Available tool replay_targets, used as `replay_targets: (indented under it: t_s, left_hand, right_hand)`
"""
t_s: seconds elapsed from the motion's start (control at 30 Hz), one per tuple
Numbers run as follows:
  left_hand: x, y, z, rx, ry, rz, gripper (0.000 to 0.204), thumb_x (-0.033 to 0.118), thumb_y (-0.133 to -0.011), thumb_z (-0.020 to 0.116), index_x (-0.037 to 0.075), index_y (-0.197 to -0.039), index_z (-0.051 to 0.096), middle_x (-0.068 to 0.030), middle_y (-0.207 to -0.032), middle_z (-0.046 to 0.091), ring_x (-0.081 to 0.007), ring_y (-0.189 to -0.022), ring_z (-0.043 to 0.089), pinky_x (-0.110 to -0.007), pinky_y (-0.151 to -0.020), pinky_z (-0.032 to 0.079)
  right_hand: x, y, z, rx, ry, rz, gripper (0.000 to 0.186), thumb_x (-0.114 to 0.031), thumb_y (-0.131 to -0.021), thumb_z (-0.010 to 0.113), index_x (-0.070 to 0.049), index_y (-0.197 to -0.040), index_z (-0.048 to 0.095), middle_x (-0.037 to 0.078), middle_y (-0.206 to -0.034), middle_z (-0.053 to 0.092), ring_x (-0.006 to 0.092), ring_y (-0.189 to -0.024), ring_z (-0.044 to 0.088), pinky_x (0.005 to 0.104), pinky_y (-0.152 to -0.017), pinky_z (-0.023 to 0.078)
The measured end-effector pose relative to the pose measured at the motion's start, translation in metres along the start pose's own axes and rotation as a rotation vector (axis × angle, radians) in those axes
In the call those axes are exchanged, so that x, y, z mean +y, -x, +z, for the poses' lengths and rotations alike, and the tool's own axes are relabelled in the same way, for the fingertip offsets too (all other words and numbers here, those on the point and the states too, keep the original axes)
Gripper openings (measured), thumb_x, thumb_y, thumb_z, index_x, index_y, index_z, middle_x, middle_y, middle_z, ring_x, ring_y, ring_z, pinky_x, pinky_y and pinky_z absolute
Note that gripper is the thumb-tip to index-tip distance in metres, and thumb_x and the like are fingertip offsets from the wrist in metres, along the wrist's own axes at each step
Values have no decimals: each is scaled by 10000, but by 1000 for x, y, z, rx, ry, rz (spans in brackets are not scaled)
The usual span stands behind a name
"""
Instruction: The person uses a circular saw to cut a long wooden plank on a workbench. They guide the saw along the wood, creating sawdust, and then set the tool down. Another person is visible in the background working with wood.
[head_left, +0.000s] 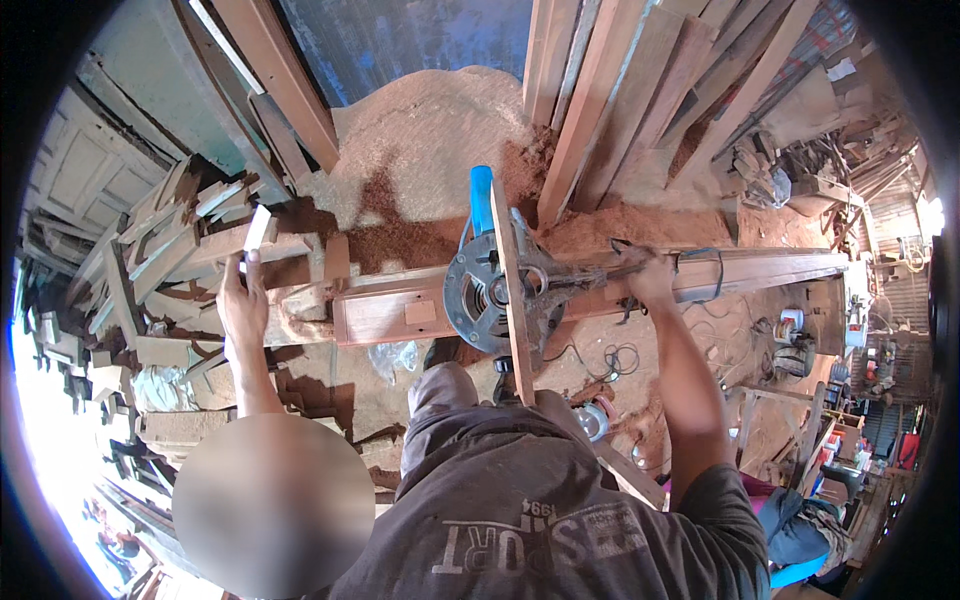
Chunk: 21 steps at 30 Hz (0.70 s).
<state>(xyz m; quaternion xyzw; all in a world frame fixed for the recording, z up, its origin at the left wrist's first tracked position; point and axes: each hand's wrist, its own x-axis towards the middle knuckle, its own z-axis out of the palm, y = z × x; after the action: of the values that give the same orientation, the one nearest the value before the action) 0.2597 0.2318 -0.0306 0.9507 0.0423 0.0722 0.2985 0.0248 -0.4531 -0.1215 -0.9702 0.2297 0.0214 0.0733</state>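
My left hand (243, 305) is raised at the left, its fingers pinching a small pale block (258, 228), apparently wood. In the middle, a power tool with a round, slotted grey plate (482, 293) and a blue end (482, 200) rests over a long reddish-brown wooden beam (385, 315). A narrow wooden strip (512, 290) crosses in front of the tool, towards my body. My right hand (650, 276) is closed at the right of the tool, by a dark arm (580, 282) reaching out from it. What its fingers grip is too dark to tell.
Sawdust (430, 140) is heaped beyond the beam. Planks lean at the far right (600, 110) and far left (285, 90). Offcuts (150, 260) are piled at the left. A dark cable (615, 360) coils on the dusty ground near the tool.
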Motion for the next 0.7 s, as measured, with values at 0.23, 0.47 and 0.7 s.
replay_targets:
  t_s: [0.23,0.47,0.7]
  left_hand:
    - [129,132,4,-263,382,5,355,352,-1086,690,22,-1175,788,-138,-911,772,-170,-778,649,-370,-696,522]
    - [185,154,14,-396,257,160,386,395,-1021,757,15,-1041,820,-200,-901,769,-350,-813,743,-420,-731,548]
    - [188,145,16,-474,144,224,392,408,-1010,765,23,-1024,836,-214,-887,772,-370,-833,759,-429,-738,565]
  right_hand:
    - [-113,32,-153,0,-801,-469,561,-450,-964,800,-183,-1445,688,164,-1329,758,374,-1232,705,460,-1064,546]
    - [-174,57,-171,-213,-382,-618,663,-301,-836,918,-89,-1416,676,176,-1356,737,383,-1239,714,457,-999,588]
    - [-150,44,-135,-178,-374,-609,565,-183,-841,902,-64,-1354,698,195,-1285,758,398,-1162,739,459,-955,597]
